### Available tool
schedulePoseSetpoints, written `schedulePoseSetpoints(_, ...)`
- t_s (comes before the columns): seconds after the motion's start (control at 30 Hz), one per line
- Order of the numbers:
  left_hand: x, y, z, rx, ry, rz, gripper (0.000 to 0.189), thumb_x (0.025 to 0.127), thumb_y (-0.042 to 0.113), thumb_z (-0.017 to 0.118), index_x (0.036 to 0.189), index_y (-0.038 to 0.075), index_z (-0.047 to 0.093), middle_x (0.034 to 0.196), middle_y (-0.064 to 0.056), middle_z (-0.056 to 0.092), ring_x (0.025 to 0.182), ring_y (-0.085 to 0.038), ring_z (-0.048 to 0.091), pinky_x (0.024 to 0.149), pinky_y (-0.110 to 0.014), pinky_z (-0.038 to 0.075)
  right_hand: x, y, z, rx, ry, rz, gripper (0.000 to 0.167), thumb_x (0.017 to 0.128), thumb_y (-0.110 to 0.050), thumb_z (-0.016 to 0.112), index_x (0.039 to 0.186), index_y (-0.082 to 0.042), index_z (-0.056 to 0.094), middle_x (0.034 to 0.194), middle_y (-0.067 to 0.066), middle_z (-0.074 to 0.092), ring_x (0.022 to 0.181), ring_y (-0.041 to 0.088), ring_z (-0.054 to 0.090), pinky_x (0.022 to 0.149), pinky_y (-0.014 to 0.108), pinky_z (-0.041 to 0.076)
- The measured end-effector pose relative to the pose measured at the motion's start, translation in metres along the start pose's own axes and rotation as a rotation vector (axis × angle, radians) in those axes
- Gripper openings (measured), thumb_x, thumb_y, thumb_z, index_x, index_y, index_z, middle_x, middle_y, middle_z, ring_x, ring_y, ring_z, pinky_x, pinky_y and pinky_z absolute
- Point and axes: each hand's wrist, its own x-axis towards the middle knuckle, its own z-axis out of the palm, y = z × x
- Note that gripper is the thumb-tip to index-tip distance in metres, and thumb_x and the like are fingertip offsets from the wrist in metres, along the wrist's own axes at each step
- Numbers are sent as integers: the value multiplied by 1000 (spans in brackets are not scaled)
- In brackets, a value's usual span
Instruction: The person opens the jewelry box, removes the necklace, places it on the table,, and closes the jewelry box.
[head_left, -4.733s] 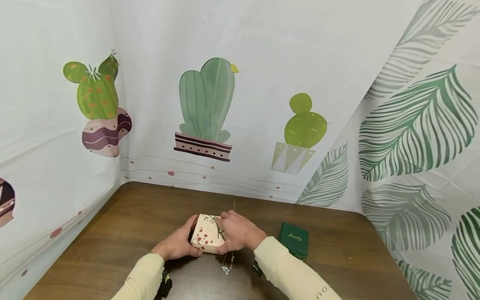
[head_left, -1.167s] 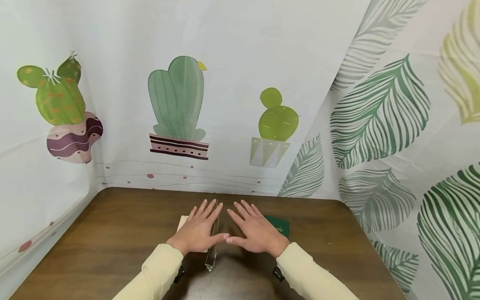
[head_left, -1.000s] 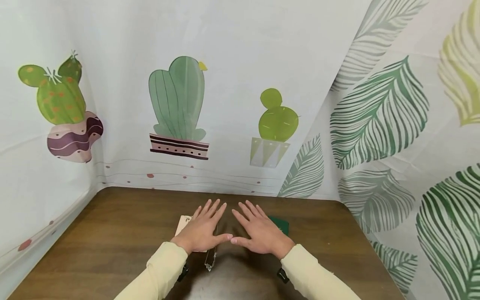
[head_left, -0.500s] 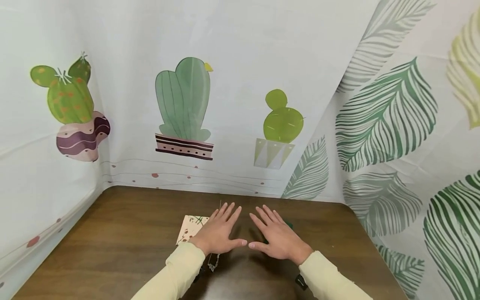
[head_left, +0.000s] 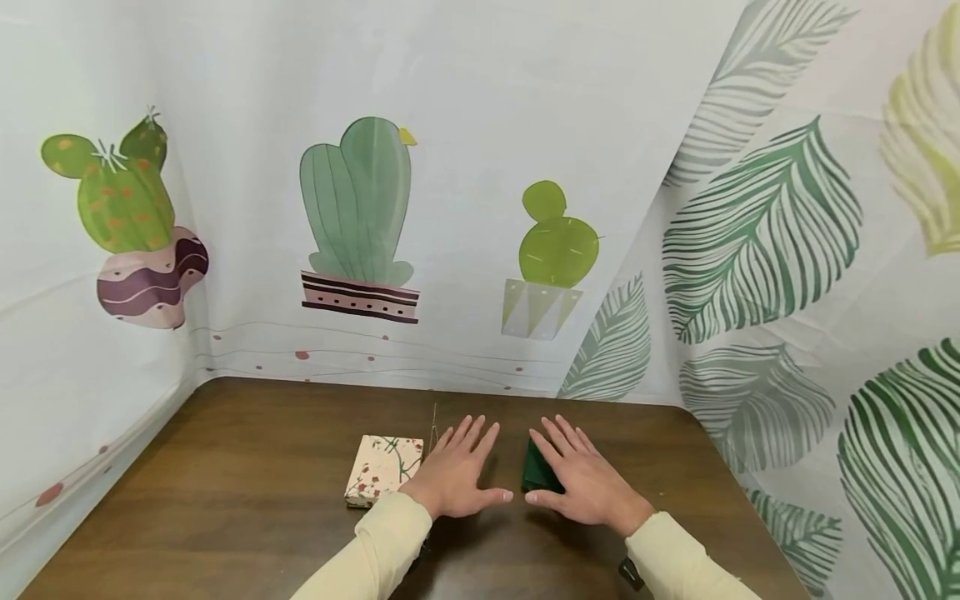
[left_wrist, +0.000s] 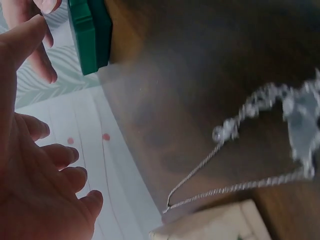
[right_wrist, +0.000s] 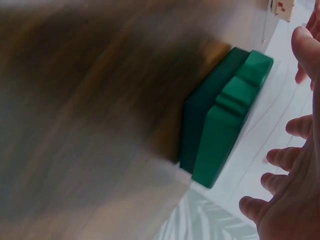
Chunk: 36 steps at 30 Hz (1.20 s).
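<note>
Both hands hover over the table with fingers spread and thumbs pointing toward each other, holding nothing. My left hand (head_left: 459, 477) is just right of a cream box (head_left: 384, 467) printed with red flowers and green stems. Between them lies a silver necklace; its thin chain (head_left: 434, 427) shows past the fingers, while the left wrist view has its crystal pendant part (left_wrist: 265, 100) large and blurred. A dark green jewelry box (right_wrist: 225, 117) with a ribbon-like band sits on the table below my right hand (head_left: 588, 483), which partly covers it in the head view.
The brown wooden table (head_left: 247, 483) has rounded back corners. White cloth (head_left: 465, 183) printed with cacti and leaves hangs behind it and at both sides. A black wrist strap piece (head_left: 631, 573) shows under the right sleeve.
Earlier both hands gripped the cream flowered box; they have let it go and spread out flat. Lately both hands have drifted right, uncovering the cream box, while the left arm now hides the necklace's pendant.
</note>
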Motion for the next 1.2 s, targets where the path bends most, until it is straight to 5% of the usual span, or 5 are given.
schedulePoseSetpoints(0.23, 4, 4, 8, -2, 5, 19, 98, 95, 66, 61, 168, 15, 20, 175, -12, 18, 163, -34, 16, 130, -55, 22, -5, 15, 4, 20, -16, 48, 99, 93, -68, 63, 164, -6, 31, 171, 23, 26, 160, 46, 20, 126, 62, 24)
schedulePoseSetpoints(0.6, 7, 17, 25, -50, -52, 42, 102, 94, 67, 63, 167, 11, 19, 175, -14, 18, 163, -31, 18, 130, -49, 25, -9, 33, 12, 136, -54, 165, 115, 84, -69, 74, 163, 1, 27, 170, 24, 27, 153, 44, 36, 115, 58, 43)
schedulePoseSetpoints(1.2, 19, 25, 39, -120, -88, 24, 106, 90, 58, 74, 167, 8, 20, 174, -13, 23, 162, -29, 22, 127, -44, 31, -12, 40, 20, 201, -43, 174, 113, 83, -60, 81, 160, 4, 31, 162, 28, 38, 143, 44, 48, 111, 59, 47)
